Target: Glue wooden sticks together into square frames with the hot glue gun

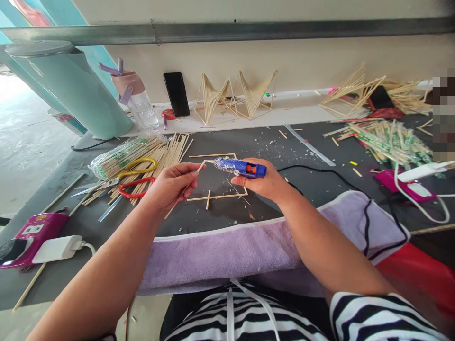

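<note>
My left hand (180,183) pinches a thin wooden stick (201,166), whose upper tip pokes out past the fingers. Wrapped in my right hand (265,182) is a blue hot glue gun (232,166), smeared with whitish glue, its nozzle right at the stick's tip. Whether nozzle and stick touch is hard to tell. Beneath both hands, several sticks form an open-sided frame (227,196) on the dark table (263,139), with a short stick crossing its near side. Left of my left hand lie scissors (137,182) with yellow and red handles, over a pile of loose sticks (170,154).
Finished stick models (245,97) stand against the wall beside a phone (177,94) and a water bottle (137,102). Wrapped sticks (387,142) lie at right. Magenta power sockets (42,232) sit at left and right. A black cord (330,174) trails by a purple towel (227,258).
</note>
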Available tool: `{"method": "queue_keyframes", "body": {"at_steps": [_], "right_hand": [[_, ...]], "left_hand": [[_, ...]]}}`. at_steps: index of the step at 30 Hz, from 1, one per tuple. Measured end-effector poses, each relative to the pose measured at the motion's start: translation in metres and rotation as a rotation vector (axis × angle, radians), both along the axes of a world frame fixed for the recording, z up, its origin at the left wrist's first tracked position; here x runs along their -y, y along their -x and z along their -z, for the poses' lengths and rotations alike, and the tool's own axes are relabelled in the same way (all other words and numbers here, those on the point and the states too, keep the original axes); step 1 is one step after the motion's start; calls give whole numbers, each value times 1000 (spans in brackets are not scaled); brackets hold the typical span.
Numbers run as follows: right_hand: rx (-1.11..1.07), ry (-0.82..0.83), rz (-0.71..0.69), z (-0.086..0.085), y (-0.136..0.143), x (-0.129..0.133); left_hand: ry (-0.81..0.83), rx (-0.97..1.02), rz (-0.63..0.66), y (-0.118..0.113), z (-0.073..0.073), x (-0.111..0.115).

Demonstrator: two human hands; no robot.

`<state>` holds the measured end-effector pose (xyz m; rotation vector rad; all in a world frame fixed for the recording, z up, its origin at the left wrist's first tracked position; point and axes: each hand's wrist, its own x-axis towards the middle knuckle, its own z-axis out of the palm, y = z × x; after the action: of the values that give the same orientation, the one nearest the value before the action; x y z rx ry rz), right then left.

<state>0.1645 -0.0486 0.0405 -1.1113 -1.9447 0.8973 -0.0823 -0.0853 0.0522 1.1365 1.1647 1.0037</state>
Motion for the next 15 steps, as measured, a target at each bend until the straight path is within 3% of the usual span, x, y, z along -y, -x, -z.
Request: {"method": "queue_keyframes", "body": {"at_steps": [15], "right_hand": [[-12, 51, 8, -2, 2, 2]], "left_hand": [[13, 11, 5, 1, 1, 1]]}}
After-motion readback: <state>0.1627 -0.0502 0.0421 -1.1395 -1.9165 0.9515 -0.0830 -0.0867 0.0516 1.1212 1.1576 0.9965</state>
